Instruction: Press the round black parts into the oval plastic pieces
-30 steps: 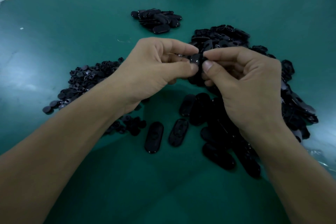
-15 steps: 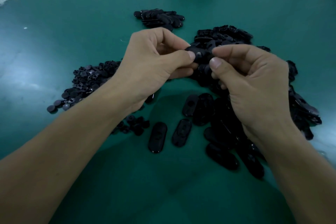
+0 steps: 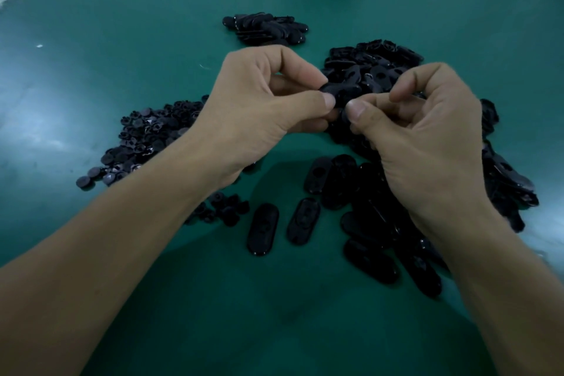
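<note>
Pressure is seemingly being applied to one oval piece [image 3: 341, 93], which is being pinched at its ends by the grip of the left hand [image 3: 262, 107] and of the right hand [image 3: 427, 131], thumbs on top, fingers curled behind. It is being held clear of the tabletop [image 3: 122, 40], probably so both thumbs can bear down. Whether a round part is being seated cannot be told. Round parts [image 3: 146, 134] are being kept left of the grip, oval pieces [image 3: 375, 64] just beyond it, likely for easy reach.

oval piece [image 3: 341, 91] | turned flat | right hand [image 3: 427, 131] forefinger drawn back
</note>
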